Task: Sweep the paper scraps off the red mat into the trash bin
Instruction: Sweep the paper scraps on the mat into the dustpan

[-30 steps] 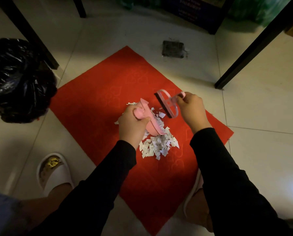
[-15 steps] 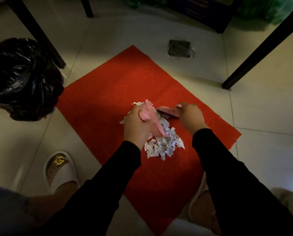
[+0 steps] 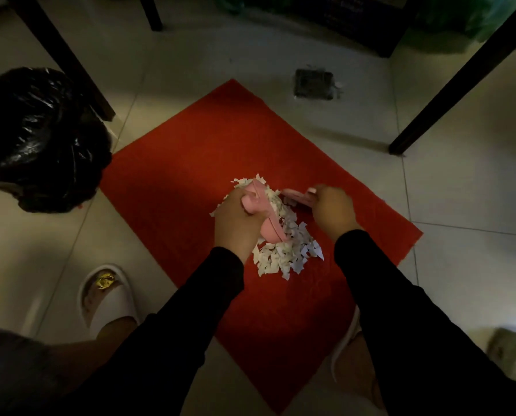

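Head view: my left hand is gripping the dustpan, my right hand the brush; scraps are still lying on the mat, bin waiting.

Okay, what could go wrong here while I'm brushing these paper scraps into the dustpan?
1. The paper scraps spread past both ends of the small pink dustpan, so brush strokes may push some around it.
2. The trash bin sits beyond the red mat, so light scraps might spill onto the tiles while carried over.
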A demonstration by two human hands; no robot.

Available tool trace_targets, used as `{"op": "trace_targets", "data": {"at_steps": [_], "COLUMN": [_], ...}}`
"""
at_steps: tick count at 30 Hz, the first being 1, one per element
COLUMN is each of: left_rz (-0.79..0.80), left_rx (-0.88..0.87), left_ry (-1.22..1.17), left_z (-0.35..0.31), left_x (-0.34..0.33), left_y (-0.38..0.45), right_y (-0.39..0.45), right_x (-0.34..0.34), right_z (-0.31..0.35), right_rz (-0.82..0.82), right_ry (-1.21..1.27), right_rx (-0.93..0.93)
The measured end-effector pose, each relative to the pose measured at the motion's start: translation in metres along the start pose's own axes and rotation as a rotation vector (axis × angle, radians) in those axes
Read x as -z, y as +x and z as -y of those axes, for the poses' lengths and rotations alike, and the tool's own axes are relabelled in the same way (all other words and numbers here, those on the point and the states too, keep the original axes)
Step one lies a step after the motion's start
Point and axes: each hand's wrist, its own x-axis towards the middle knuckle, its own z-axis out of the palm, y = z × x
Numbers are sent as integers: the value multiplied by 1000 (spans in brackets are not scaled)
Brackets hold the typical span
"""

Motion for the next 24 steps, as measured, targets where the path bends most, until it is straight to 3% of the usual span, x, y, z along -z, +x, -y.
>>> {"op": "trace_targets", "data": {"at_steps": [4, 8, 14, 20, 24], "left_rz": [-21, -25, -19, -24, -27], "left_rx": [-1, -3, 14, 54, 53], "left_ry": [37, 41, 40, 53, 44], "left_z": [1, -2, 1, 11, 14], "left_x": [1, -1, -3, -4, -3], "left_y": [2, 3, -1, -16, -25], "right_y": [5, 5, -4, -8, -7], "right_x": [15, 17, -1, 13, 25], "right_z": [1, -3, 4, 15, 19], "right_rz": [-43, -122, -58, -45, -100], "right_ry": [163, 93, -48, 271, 327], "right_rx": [-72, -70, -14, -95, -94]}}
